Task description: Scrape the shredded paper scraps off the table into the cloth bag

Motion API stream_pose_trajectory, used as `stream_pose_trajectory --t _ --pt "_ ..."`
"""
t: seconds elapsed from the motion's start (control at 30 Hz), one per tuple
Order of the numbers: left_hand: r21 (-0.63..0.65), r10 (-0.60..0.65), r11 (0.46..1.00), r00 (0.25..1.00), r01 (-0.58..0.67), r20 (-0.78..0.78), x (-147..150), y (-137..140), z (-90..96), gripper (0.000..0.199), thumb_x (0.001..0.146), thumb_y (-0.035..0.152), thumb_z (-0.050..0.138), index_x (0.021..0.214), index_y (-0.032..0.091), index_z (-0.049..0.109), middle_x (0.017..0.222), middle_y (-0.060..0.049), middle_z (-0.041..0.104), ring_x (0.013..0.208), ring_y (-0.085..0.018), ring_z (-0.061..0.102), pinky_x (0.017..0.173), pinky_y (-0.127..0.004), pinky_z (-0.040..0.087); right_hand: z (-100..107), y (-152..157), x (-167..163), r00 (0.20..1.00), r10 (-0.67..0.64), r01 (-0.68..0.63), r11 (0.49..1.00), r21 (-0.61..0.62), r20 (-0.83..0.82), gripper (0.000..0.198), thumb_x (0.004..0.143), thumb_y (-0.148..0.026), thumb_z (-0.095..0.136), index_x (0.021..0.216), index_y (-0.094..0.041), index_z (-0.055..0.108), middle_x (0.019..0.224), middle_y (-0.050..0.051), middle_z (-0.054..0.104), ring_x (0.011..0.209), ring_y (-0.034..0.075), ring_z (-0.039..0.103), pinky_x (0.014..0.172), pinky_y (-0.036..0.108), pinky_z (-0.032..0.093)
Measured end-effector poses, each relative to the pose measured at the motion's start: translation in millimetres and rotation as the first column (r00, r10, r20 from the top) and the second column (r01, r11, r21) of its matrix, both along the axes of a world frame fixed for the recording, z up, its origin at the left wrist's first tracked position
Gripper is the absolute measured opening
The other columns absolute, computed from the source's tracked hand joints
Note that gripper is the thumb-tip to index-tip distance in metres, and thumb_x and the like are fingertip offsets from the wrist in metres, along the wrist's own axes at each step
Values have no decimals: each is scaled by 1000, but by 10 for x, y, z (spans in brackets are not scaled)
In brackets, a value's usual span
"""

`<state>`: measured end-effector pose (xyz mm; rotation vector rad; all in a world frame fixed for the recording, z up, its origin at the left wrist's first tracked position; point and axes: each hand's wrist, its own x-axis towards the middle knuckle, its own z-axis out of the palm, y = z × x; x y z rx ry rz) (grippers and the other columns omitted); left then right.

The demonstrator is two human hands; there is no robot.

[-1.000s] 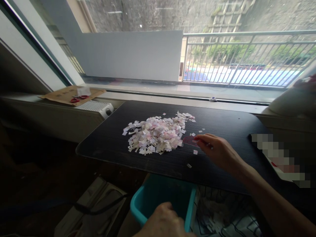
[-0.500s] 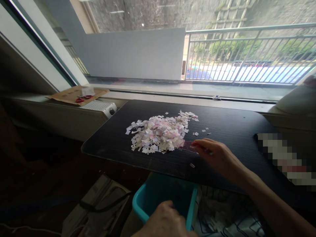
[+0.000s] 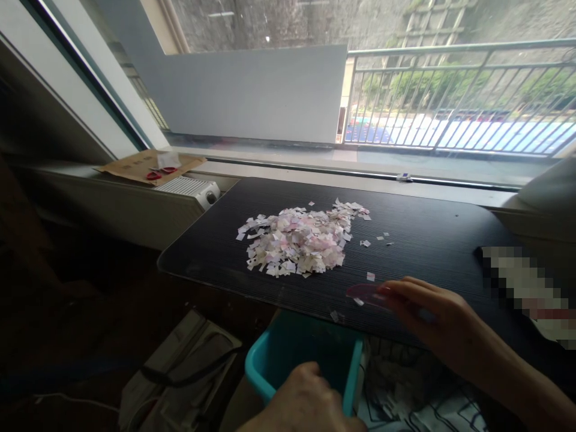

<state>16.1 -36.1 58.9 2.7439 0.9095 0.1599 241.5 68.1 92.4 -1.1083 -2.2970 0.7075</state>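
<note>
A heap of small white and pinkish paper scraps (image 3: pixel 299 240) lies on the black tabletop (image 3: pixel 202 240). To the right of it, near the front edge, my right hand (image 3: pixel 418 303) is closed on a thin, translucent pink plastic piece (image 3: pixel 365 294). One scrap shows at this plastic's lower edge. Another scrap (image 3: pixel 333 316) is close to the table's front edge, above the opening of a teal bin (image 3: pixel 261 366). My left hand (image 3: pixel 306 399) is closed at the near rim of that bin; its fingertips are hidden.
On the sill at left are a brown envelope (image 3: pixel 130 166), red-handled scissors (image 3: pixel 155 176) and a white slatted device (image 3: pixel 193 191). A blurred-out object (image 3: pixel 524 288) rests at the table's right. A box with a dark strap (image 3: pixel 180 366) stands below left.
My right hand has drawn the pink plastic piece away from the heap, toward the table's front edge. Some scraps moved toward that edge. The left hand keeps its place at the bin.
</note>
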Motion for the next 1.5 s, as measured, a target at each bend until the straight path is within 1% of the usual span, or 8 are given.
stream_pose_trajectory --t 0.1,0.27,0.53,0.73,1.07,1.2,1.33,1.5 --pt "13 18 1000 1000 -18 -20 36 7 4 30 68 36 79 62 20 55 46 6 53 38 -13 47 45 -29 24 -132 -150 144 993 -115 117 990 74 -32 17 92 -27 54 108 -26 61 89 0 63 71 11 60 64 21 46" --pt "-17 -29 999 997 28 -74 82 29 18 27 71 34 79 62 20 57 48 4 57 37 -13 46 45 -28 24 -161 -316 43 998 17 -21 998 -52 -66 18 94 -23 50 108 -26 60 89 0 62 72 10 61 65 20 47" --pt "-38 -39 999 997 36 -62 71 14 82 30 68 37 81 62 20 57 48 3 59 37 -15 50 44 -28 19 -116 -309 -134 992 87 -95 992 -79 -95 19 95 -22 47 108 -26 61 88 1 60 70 10 59 61 19 45" --pt "1 12 1000 1000 -12 3 36 -21 53 32 67 38 82 61 20 56 47 5 55 37 -13 48 44 -28 19 -191 -356 41 996 -10 14 999 39 -93 19 93 -20 52 110 -27 58 89 0 61 73 10 61 67 19 47" --pt "22 39 999 999 -39 -18 33 -44 68 35 67 42 81 61 21 54 45 7 52 37 -12 42 47 -28 22 -163 -460 70 997 5 -4 1000 11 -71 19 94 -20 50 111 -25 57 89 1 61 72 10 61 64 18 48" --pt "35 13 999 1000 -12 -20 42 -40 81 37 65 43 81 59 20 53 45 7 50 36 -12 41 46 -29 22 -179 -436 98 998 19 -21 1000 -24 -64 17 94 -21 50 108 -25 58 86 0 61 69 9 61 62 18 48" --pt "-9 9 1000 998 -10 -66 93 -16 162 32 66 38 82 62 20 56 46 6 53 38 -13 47 45 -29 24 -183 -345 148 994 -89 86 995 -50 -56 17 91 -27 53 106 -23 62 90 2 67 77 13 65 67 19 51" --pt "-70 -65 996 989 56 -130 194 46 226 29 70 34 80 62 19 57 47 3 58 36 -15 49 43 -28 23 -114 -250 53 978 -200 181 954 -238 -59 21 87 -35 56 97 -20 67 81 1 71 70 14 66 60 19 52"
